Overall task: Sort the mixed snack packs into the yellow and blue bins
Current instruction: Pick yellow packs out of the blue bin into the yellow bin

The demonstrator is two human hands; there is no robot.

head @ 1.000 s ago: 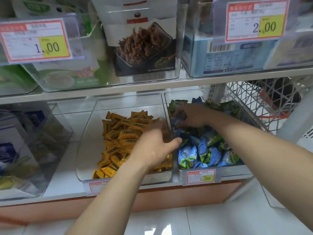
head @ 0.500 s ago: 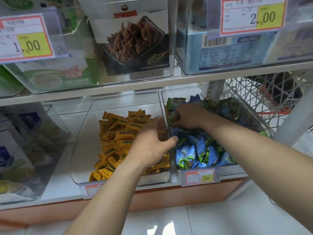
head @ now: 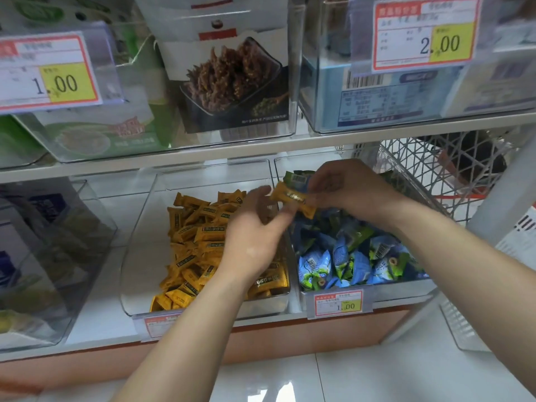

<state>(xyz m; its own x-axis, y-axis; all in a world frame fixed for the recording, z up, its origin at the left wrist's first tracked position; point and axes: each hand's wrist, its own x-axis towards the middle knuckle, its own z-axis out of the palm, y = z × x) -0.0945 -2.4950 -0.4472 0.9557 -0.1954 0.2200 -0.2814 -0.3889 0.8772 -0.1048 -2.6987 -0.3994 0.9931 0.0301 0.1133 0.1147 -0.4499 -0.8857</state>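
right hand (head: 352,188) pinches yellow dark-labelled pack (head: 291,197), left hand (head: 252,236) beside

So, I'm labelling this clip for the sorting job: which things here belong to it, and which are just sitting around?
Job:
right hand pinching a stray yellow pack
left hand open beside it
bin of yellow packs
bin of blue packs

Just there:
wire basket
picture box on the upper shelf
price tags
clear bin at far left
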